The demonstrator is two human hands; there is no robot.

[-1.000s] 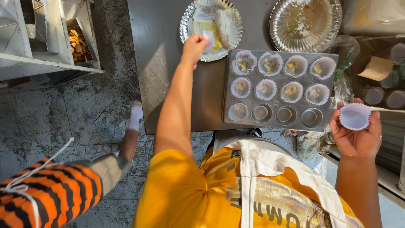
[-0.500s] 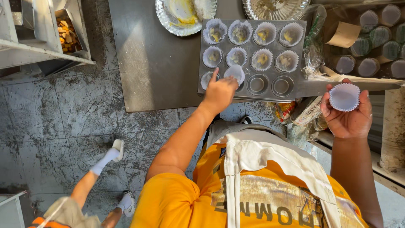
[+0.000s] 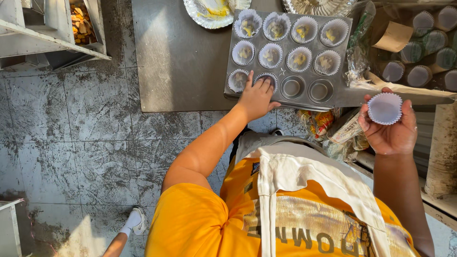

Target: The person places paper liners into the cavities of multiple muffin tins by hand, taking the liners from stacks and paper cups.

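A grey metal muffin tray lies on a dark table. Most of its cups hold white paper liners with a dab of yellow filling. My left hand reaches to the tray's near row, fingertips pressed on a paper liner in the second cup. Two cups to the right of it are bare metal. My right hand is raised beside the tray and holds an empty white paper liner, open side up.
Two foil plates sit beyond the tray, one smeared yellow. More paper cups stand at the right with crumpled plastic bags below. A metal bin of fried pieces is upper left. Another person's socked foot is on the tiled floor.
My left hand came back from the foil plate to the tray's near row and now presses a liner into a cup. My right hand keeps holding its liner.
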